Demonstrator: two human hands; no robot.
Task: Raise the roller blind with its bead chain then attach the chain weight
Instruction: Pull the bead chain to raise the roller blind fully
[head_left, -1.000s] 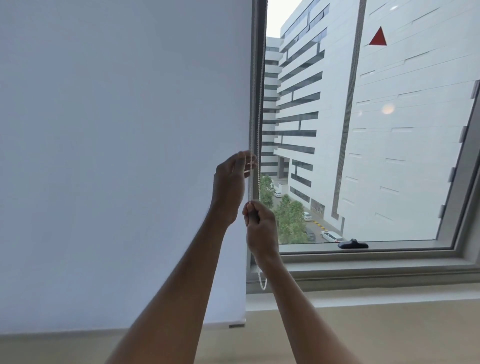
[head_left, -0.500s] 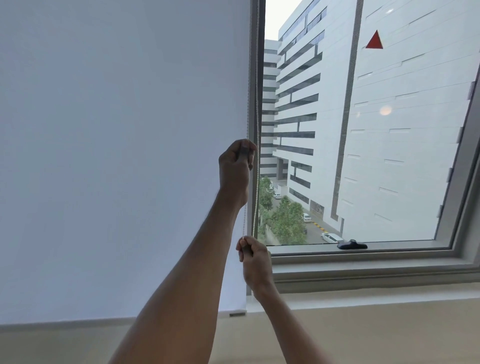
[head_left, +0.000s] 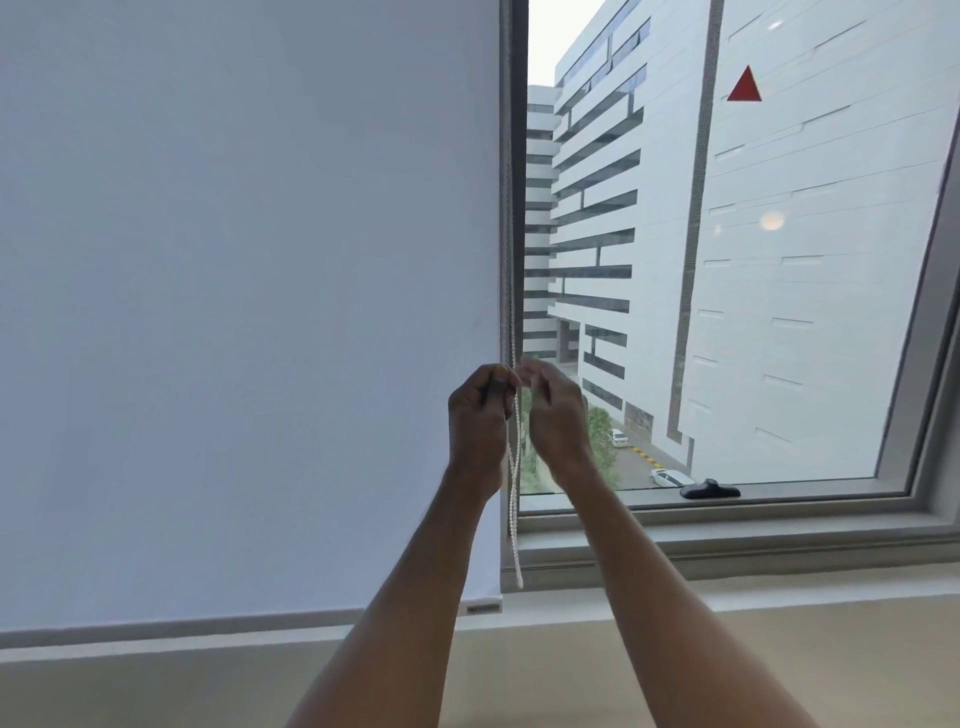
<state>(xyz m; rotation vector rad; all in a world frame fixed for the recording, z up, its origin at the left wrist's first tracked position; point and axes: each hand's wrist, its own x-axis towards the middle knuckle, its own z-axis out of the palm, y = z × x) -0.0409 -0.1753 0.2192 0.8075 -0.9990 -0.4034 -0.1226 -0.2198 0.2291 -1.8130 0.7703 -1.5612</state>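
Both hands are up at the side of the window, close together, with the chain (head_left: 514, 467) between them. My left hand (head_left: 480, 421) is curled shut on the chain, pinching it near the top of the fist. My right hand (head_left: 553, 410) is blurry, so I cannot tell if it has closed on the chain or is only reaching for it. It sits just beside the left hand, on the other side of the chain.

Two thin lines of white beads run down next to the dark frame (head_left: 517, 156), right at the edge of the blind (head_left: 234, 286). Below the hands they hang loose and end in a small loop near the sill (head_left: 753, 545). I think the hands sit close so one can hold on while the other takes a new grip. That way the blind does not slip back down.

The blind covers most of the left pane. Its bottom bar (head_left: 208, 621) is low, near the sill, so there is a lot of pulling left to do. I see no chain weight anywhere, so that part is not done yet. A black handle (head_left: 710, 489) lies at the bottom of the clear pane.
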